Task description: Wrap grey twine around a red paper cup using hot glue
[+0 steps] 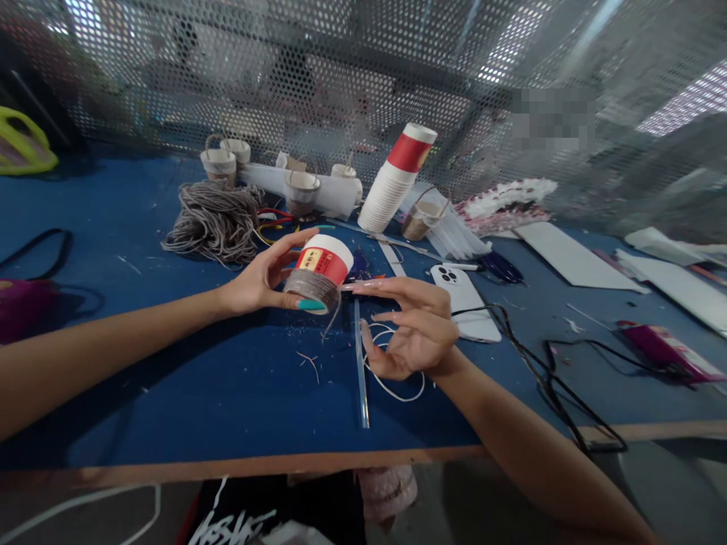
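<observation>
My left hand [258, 280] grips a red and white paper cup [325, 259] tilted on its side above the blue table. Several turns of grey-brown cord [311, 289] wrap the cup near one end, and a loose tail hangs from it. My right hand [412, 322] is to the right of the cup, fingers stretched out and apart, with a fingertip close to or touching the cord; I cannot tell which. Below the hands lies a clear glue stick [363, 397], beside a thin white looped cable [410, 399].
Behind stand a tall leaning stack of paper cups [389, 185], a heap of grey cord [213, 221], and several small cord-wrapped cup baskets [421, 221]. A white phone [474, 322] and dark cables [531, 359] lie on the right. Perforated metal mesh [341, 76] borders the table's back.
</observation>
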A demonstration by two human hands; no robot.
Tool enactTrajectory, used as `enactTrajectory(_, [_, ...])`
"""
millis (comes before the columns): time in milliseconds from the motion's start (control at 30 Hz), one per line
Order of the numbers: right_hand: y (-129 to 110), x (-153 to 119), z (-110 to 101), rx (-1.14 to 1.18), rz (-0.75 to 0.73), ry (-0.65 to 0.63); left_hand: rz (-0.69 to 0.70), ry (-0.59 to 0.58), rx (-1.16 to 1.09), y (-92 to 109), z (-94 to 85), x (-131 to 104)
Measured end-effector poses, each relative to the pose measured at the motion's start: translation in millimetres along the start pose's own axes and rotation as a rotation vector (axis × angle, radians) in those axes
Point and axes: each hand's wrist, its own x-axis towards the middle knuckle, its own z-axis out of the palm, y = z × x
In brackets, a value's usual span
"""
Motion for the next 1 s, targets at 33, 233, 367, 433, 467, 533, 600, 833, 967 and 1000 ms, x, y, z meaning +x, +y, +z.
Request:
enactTrajectory(33, [-0.9,3.1,0.1,0.001,-0.063,0.071,-0.001,-0.001,0.003,0.4,0.0,0.0])
enactTrajectory(233, [-6.5,16.4,-0.5,0.067,-0.067,0.142,-0.013,-0.007,-0.010,0.6,-0.4,0.2])
enactTrajectory(367, [-2.3,16.1,-0.5,0.082,-0.042,0.208,-0.019,-0.008,-0.021,0.3,-0.7,0.3])
enactTrajectory(433, [-0.3,17.3,-0.2,0.081,-0.032,0.248,-0.018,-0.009,-0.027,0.9,-0.4,0.3])
enactTrajectory(467, [-0.1,18.3,-0.1,0.103,-0.035,0.237,-0.021,-0.008,-0.031,1.4,-0.1,0.3])
enactTrajectory(533, [-1.3,20.6,0.1,0.179,-0.041,0.177,-0.034,-0.008,-0.041,2.5,0.7,0.2])
enactTrajectory(600, [-4.1,22.0,0.3,0.253,-0.047,0.115,-0.053,-0.005,-0.055,3.1,1.3,-0.1])
enactTrajectory(833, [-9.1,20.0,-0.8,0.272,0.004,0.037,-0.026,0.016,-0.102,0.9,1.2,-0.9])
enactTrajectory(967, [-9.3,18.7,-1.9,0.192,-0.019,0.046,-0.023,0.013,-0.117,-0.2,0.0,-0.8])
enactTrajectory(1000, [-9.7,18.0,-1.6,0.192,-0.026,0.052,-0.022,0.011,-0.124,-0.4,-0.3,-0.8])
